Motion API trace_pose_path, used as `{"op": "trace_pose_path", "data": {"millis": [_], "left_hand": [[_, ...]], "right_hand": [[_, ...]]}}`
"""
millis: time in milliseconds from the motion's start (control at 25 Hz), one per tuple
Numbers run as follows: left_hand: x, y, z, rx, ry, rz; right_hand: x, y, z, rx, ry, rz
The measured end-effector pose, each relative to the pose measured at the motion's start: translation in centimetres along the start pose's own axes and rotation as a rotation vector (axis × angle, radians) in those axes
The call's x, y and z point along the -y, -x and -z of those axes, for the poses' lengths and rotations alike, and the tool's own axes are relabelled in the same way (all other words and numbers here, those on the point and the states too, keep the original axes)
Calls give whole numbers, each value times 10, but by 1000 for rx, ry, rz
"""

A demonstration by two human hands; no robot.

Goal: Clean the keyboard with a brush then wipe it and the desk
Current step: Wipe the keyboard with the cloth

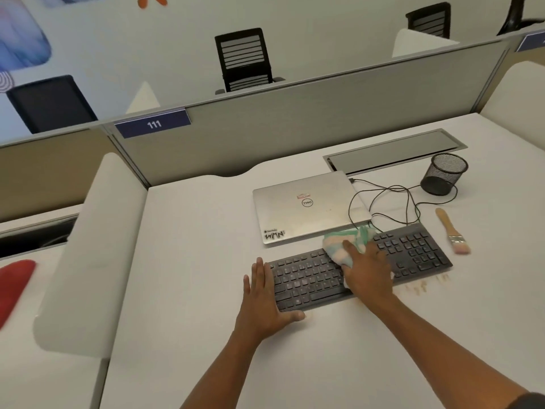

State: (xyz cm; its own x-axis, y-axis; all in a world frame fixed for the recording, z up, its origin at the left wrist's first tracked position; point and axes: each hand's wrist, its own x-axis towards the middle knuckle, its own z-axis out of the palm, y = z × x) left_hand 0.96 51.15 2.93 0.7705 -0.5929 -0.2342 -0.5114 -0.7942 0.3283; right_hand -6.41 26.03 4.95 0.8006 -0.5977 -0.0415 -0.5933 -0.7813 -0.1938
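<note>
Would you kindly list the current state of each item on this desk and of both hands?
keyboard: flat on the desk, being wiped
cloth: bunched, pressed on the keys
right hand: pressing the cloth
left hand: fingers straight, steadying the keyboard's left end
brush: lying unused right of the keyboard
laptop: lid closed, cable plugged in
mesh cup: upright; contents cannot be told
desk: small crumbs by the keyboard's front edge

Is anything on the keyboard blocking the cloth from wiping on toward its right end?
Nothing visible does. The right hand presses the cloth mid-keyboard; the keys to the right lie bare. The brush lies on the desk beyond it.
</note>
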Motion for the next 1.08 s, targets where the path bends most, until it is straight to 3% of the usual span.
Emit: {"op": "trace_pose_path", "data": {"millis": [200, 360, 560, 840, 1080], "left_hand": [[23, 9, -13, 11, -33, -10], [27, 11, -25, -133, -62, -99], [26, 10, -29, -172, -65, -54], [25, 10, -28, -125, -84, -10], [23, 10, -32, -157, -70, 0]], "right_hand": [[86, 41, -23, -16, -27, 206], [136, 64, -34, 9, 23, 315], [115, 52, -26, 1, 32, 274], [24, 12, 2, -21, 93, -35], [81, 25, -17, -40, 35, 132]]}}
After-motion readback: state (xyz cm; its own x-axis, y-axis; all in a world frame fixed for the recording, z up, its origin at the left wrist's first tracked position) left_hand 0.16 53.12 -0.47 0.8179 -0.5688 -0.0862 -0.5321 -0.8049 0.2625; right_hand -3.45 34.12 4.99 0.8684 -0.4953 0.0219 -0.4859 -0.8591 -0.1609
